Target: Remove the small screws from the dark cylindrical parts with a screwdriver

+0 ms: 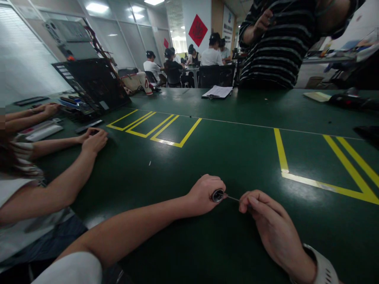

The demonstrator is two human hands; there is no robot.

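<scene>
My left hand [203, 195] is closed around a small round metal ring-shaped part [218, 195], whose dark hollow opening faces right. From that opening a thin metal rod or wire [232, 198] runs to the right. Its other end is pinched between the thumb and fingers of my right hand [266, 221], which wears a pale watch band. Both hands are just above the green table [166, 177], near its front edge. What else lies inside my left fist is hidden.
Yellow tape outlines [182, 144] mark the tabletop ahead and to the right. A clipboard with papers [217, 92] lies at the far edge. People's arms and a black panel [97, 83] are at left; a striped shirt [271, 43] stands opposite.
</scene>
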